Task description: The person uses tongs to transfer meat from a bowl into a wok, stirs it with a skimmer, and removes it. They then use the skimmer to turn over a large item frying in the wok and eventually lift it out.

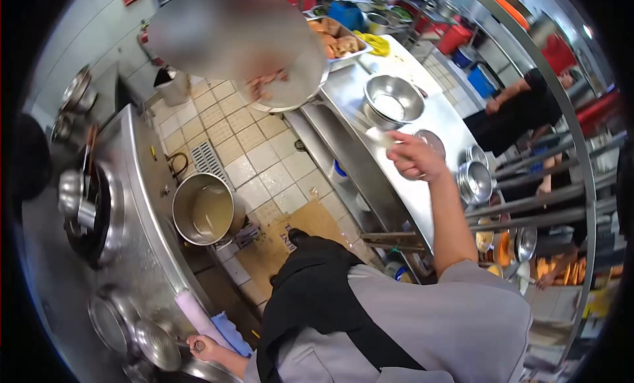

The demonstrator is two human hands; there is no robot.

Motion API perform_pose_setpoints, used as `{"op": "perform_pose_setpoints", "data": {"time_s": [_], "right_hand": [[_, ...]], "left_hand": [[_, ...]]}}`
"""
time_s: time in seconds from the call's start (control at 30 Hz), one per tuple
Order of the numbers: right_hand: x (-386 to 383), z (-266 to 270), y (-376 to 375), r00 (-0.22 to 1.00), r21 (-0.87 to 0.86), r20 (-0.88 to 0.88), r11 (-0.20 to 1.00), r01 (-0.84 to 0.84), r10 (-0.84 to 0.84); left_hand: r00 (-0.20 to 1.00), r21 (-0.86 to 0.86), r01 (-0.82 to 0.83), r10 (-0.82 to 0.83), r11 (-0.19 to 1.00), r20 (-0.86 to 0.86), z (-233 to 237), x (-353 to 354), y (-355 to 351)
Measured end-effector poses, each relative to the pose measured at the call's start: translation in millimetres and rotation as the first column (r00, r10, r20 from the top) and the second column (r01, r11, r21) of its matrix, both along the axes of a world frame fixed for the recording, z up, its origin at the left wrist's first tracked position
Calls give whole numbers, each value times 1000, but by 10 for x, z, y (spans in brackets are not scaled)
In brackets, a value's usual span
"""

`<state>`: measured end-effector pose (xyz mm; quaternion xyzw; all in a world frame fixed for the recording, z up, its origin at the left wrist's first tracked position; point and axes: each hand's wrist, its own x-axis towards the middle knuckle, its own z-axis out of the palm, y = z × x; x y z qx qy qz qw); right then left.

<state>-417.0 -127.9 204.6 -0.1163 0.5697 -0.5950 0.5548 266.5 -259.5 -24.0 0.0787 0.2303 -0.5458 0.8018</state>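
My left hand [203,348] is closed around the end of a handle at the lower left, by the stove edge. That handle leads toward a round perforated strainer [157,345], which rests over the steel cooktop [142,271]. My right hand [415,157] is raised above the steel worktable [396,175], its fingers curled on a small white object [380,137] that is smeared by motion; I cannot tell its kind. Just beyond it are stacked steel bowls [394,99]. A round plate-like disc [430,144] lies partly hidden behind my right hand.
A deep pot [203,209] holding cloudy liquid stands beside the stove. A wok [92,218] with a ladle sits at the left. Cardboard [317,228] covers part of the tiled floor. Across the worktable stands a person in black [522,109]. A large basin [307,79] is ahead.
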Motion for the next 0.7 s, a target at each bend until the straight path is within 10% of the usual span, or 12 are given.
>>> {"op": "perform_pose_setpoints", "data": {"time_s": [0.07,0.2,0.33,0.5,0.7], "right_hand": [[-59,293,401,990,-60,-87,993,105,-110],[45,644,977,867,8,-365,931,366,-338],[183,718,1184,755,80,-541,871,485,-370],[67,377,1218,484,120,-823,743,658,-296],[237,675,876,728,43,-538,849,527,-425]], "left_hand": [[984,159,-173,163,972,76,81,-220,-144],[874,-38,477,-469,878,129,-353,-543,-332],[528,314,699,-760,643,380,-354,-1333,-373],[-77,901,412,-980,138,186,-1085,-1275,-144],[-168,991,135,-985,6,29,-1822,-700,491]]}}
